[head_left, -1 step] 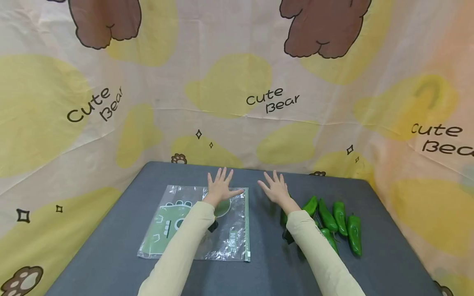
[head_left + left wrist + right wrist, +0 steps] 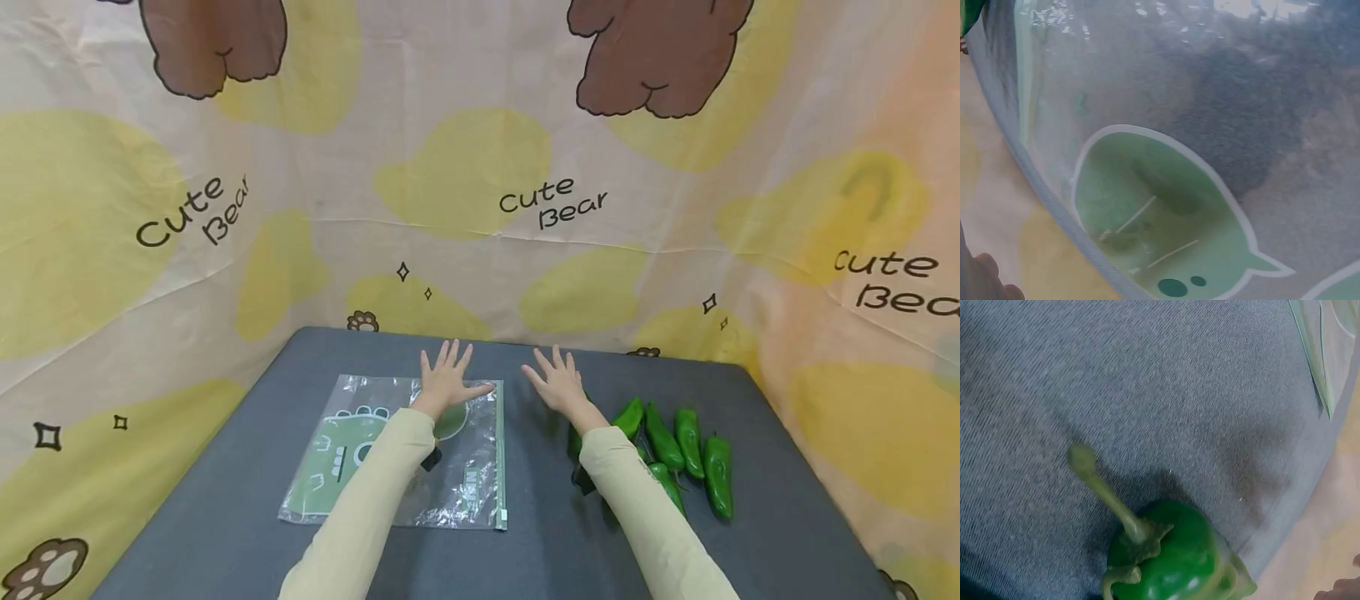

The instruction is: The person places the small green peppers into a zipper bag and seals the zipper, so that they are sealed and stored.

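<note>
Fingers spread wide, my left hand [image 2: 446,385] hovers over the upper part of a clear zip bag [image 2: 345,450] printed in green. The bag lies flat, with its green zip edge [image 2: 500,450] to the right. My right hand [image 2: 561,387], also spread and holding nothing, is above the table between the bag and several green peppers [image 2: 663,440]. Part of the pepper pile is hidden under the right forearm. In the right wrist view, a glossy green pepper [image 2: 1172,556] shows its stem close up. The left wrist view shows the bag's green speech-bubble print [image 2: 1160,206].
A dark grey table [image 2: 540,542] carries everything. Behind and beside it hangs a cloth backdrop [image 2: 450,175] with bears, yellow patches and lettering. A small black object [image 2: 432,458] shows at the left wrist, and another dark one [image 2: 583,479] by the right.
</note>
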The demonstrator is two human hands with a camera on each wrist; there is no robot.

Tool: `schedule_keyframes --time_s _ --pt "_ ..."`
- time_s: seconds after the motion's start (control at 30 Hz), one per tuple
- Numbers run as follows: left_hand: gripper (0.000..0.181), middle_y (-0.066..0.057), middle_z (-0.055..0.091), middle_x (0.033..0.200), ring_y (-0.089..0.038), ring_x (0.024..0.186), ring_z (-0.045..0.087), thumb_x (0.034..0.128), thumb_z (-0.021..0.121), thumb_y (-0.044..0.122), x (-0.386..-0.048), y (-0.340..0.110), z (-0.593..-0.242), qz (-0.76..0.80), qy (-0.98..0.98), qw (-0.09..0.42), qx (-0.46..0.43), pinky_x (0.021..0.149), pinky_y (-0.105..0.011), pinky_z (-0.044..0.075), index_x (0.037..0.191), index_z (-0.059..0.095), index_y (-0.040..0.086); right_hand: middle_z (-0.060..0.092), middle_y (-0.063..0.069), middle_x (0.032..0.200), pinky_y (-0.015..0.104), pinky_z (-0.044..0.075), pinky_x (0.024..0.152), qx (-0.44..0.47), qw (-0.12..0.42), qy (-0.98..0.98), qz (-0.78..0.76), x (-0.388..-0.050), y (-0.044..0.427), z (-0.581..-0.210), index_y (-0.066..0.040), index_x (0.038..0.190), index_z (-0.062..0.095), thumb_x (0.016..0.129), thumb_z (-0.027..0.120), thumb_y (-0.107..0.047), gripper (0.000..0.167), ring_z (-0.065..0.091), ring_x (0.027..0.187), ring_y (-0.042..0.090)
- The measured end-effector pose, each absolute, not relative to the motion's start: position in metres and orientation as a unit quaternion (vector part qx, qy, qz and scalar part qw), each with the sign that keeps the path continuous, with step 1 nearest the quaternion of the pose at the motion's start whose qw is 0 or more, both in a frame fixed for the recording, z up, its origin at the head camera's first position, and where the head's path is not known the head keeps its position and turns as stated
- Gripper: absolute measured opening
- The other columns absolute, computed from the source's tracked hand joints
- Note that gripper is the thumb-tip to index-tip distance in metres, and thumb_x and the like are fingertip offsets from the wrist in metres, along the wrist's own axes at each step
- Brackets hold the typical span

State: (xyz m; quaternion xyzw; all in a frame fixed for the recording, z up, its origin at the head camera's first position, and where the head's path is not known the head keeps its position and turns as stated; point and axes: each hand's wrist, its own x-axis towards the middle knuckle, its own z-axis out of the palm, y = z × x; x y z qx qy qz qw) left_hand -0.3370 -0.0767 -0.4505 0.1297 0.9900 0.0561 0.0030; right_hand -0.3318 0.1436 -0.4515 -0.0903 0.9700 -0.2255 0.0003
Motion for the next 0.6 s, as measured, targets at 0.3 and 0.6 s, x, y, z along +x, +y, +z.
schedule_keyframes --time_s 0.3,0.6 --pt "0.089 -0.011 0.005 0.148 -0.028 0.133 0.000 0.0781 0.043 0.069 -0.337 -0.080 -0.453 0.054 0.991 -0.002 0.124 0.100 -0.059 -0.006 0.144 0.013 0.017 0.017 0.024 0.142 0.061 0.012 0.100 -0.087 0.042 0.961 -0.260 -0.330 0.139 -0.451 -0.006 0.139 0.029 0.095 0.023 -0.051 0.064 0.009 0.128 0.045" --pt "0.087 -0.009 0.003 0.148 -0.028 0.132 -0.007 0.0791 0.040 0.069 -0.337 -0.080 -0.453 0.086 0.985 0.007 0.147 0.100 -0.060 -0.005 0.144 0.013 0.018 0.040 0.022 0.131 0.053 0.030 0.096 -0.119 0.012 0.932 -0.342 -0.322 0.125 -0.445 0.002 0.131 0.040 0.095 0.026 -0.050 0.065 0.035 0.120 0.037"
